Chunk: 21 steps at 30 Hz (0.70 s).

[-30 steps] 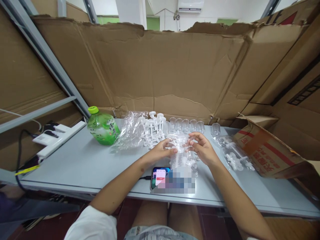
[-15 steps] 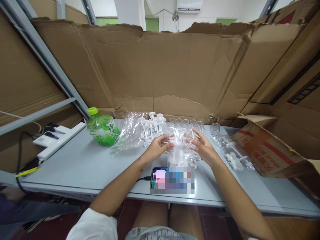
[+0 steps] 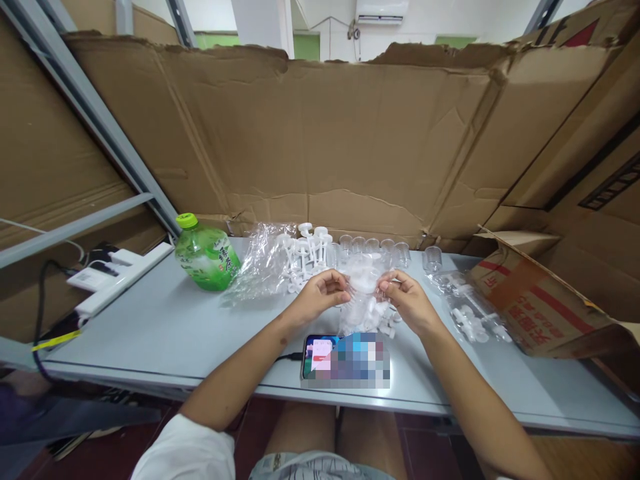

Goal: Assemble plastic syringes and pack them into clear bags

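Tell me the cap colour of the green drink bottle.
Bright yellow-green cap, clearest in the head view.

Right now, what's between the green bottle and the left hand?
Head view: a crumpled clear plastic bag on the table lies between green bottle and left hand.

The bag (image 3: pixel 363 293) between the left hand (image 3: pixel 320 297) and right hand (image 3: pixel 407 300) is thin clear plastic film, crinkled and glossy, with small white plastic parts showing through it. A second bag (image 3: pixel 260 263) of the same shiny film lies wrinkled near the bottle (image 3: pixel 206 257), which is glossy green plastic with a smooth lighter green cap. The pumps (image 3: pixel 307 257) are matt white plastic; the coils (image 3: pixel 373 248) behind them look clear and ribbed. The table (image 3: pixel 165 333) has a smooth, pale grey, matt top. The cardboard wall (image 3: pixel 325 133) is rough brown paperboard, creased and torn at its edges. The phone (image 3: pixel 317 357) has a glossy screen.
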Available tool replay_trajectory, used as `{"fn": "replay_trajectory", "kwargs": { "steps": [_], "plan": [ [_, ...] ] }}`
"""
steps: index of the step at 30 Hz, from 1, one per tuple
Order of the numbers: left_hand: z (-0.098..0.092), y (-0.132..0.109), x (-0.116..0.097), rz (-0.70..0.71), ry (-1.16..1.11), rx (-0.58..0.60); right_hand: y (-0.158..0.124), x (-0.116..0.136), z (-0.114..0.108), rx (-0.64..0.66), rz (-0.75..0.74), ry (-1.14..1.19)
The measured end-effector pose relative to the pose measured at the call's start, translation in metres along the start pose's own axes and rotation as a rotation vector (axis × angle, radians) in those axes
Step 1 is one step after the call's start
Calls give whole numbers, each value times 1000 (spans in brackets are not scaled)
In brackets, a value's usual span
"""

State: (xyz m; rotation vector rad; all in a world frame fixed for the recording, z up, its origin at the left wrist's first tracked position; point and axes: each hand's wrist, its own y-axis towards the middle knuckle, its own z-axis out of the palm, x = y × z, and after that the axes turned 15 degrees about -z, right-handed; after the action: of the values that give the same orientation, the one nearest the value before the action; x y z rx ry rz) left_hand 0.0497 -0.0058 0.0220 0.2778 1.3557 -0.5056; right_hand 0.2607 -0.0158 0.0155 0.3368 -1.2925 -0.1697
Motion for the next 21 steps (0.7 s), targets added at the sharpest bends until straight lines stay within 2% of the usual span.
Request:
{"fn": "replay_trajectory", "kwargs": {
  "steps": [5,11,17,21],
  "plan": [
    [1,-2,1,81,109,-47,-1,2,2,-32,-9,30],
    [0,-2,-1,66,184,-24,-2,1,4,-49,-17,4],
    [2,-2,2,264,326,-206,-2,-2,5,-69,-23,-31],
    [2,-1,4,284,268,-144,-2,-3,5,-70,-14,-9]
  ]
}}
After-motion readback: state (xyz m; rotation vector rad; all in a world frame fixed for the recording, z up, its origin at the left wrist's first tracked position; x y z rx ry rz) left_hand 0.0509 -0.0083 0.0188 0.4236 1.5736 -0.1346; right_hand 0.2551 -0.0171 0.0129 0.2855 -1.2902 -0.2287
